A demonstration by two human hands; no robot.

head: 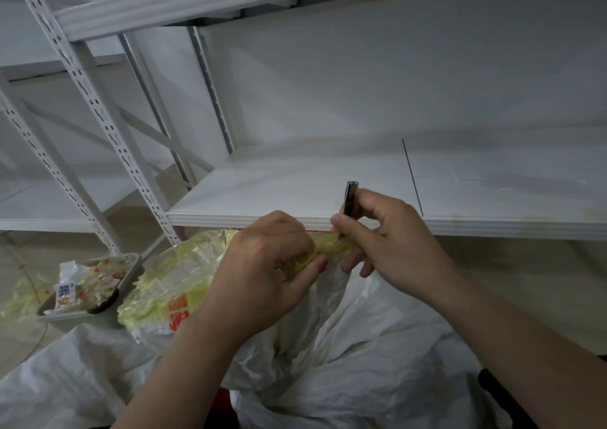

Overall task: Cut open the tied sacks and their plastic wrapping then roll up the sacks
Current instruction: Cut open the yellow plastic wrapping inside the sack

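A white woven sack (pixel 328 346) lies bunched below my hands, its neck wrapped in yellowish clear plastic (pixel 177 274) with red print. My left hand (pixel 266 271) grips the twisted plastic neck from the left. My right hand (pixel 391 241) holds a slim dark utility knife (pixel 348 197), handle end pointing up, its lower end pressed into the twisted plastic between the two hands. The blade itself is hidden by my fingers and the plastic.
A white metal shelf (pixel 361 179) runs just behind my hands, with slotted uprights (pixel 108 126) on the left. A grey tray (pixel 131 267) of plastic scraps and a white label sits on the floor at left. Another white sack (pixel 82 373) lies at the lower left.
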